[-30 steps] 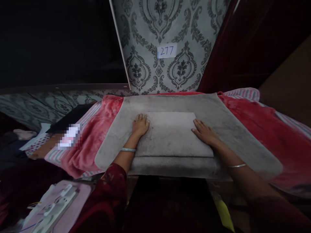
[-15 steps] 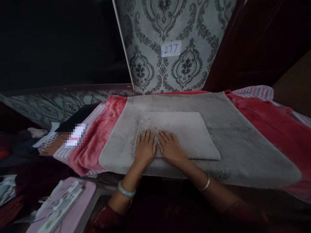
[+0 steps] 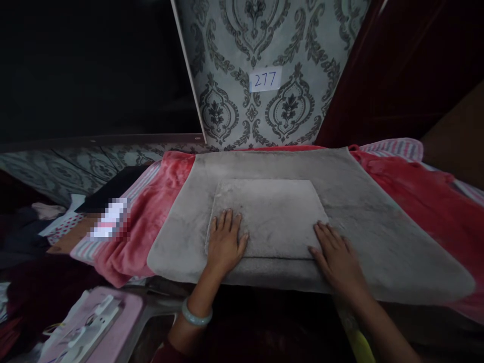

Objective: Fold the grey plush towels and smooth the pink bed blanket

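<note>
A small grey plush mat (image 3: 272, 212), rectangular and flat, lies on top of a larger grey plush mat (image 3: 385, 247). My left hand (image 3: 226, 244) rests palm down on the small mat's left front part, fingers spread. At the small mat's right front corner is my right hand (image 3: 338, 254), its fingers stretched over that edge and the palm over the larger mat. Neither hand grips anything. A pale bangle (image 3: 196, 313) circles my left wrist.
Beneath the mats lies a red fleece blanket (image 3: 151, 212). A pink stool (image 3: 124, 312) with a white power strip (image 3: 93, 327) stands at front left. Behind are a large dark screen (image 3: 94, 70) and the patterned wall (image 3: 260, 45) with a paper (image 3: 265, 79) marked 277.
My right hand has moved away from my left, across the small mat to its right front corner. The left hand stays near the left side, thumb now spread wider.
</note>
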Tool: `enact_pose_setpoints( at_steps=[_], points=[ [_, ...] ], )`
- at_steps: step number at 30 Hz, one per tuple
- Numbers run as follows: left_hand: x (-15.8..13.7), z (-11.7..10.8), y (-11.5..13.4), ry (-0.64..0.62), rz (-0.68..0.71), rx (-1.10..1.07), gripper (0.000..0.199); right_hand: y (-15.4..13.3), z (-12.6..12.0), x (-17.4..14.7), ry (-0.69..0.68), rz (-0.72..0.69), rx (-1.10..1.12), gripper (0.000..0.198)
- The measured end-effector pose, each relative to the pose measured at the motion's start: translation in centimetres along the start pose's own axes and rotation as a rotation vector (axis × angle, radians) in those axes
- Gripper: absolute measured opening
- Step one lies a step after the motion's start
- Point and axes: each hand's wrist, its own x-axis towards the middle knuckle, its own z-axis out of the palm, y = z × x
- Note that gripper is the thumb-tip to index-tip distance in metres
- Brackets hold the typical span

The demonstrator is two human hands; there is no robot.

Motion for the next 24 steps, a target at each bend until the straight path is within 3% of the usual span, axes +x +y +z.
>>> enact_pose_setpoints(
  at_steps=[5,8,10,15,19,24],
  points=[
    [-0.1,0.0,0.1,-0.008,-0.003,-0.017,0.058,-0.1,-1.0,3.4,-0.007,-0.006,0.031,0.058],
    [-0.1,-0.2,0.0,-0.026,-0.018,-0.052,0.058,-3.5,-1.7,8.0,-0.034,-0.126,0.080,0.056],
    [0.6,-0.8,-0.4,-0.058,-0.016,-0.108,0.057,-6.6,-2.0,11.4,-0.127,-0.218,0.101,0.057],
    [6.7,-3.1,-1.5,-0.047,0.001,-0.208,0.054,-12.9,-1.1,18.3,-0.335,-0.299,0.121,0.061],
    [11.5,-2.5,-1.2,-0.127,-0.110,-0.072,0.056,-14.5,0.9,20.1,-0.356,-0.267,0.104,0.058],
    [12.0,-0.1,-0.8,-0.201,-0.102,0.046,0.057,-13.6,2.7,19.7,-0.311,-0.204,0.103,0.057]
  ],
)
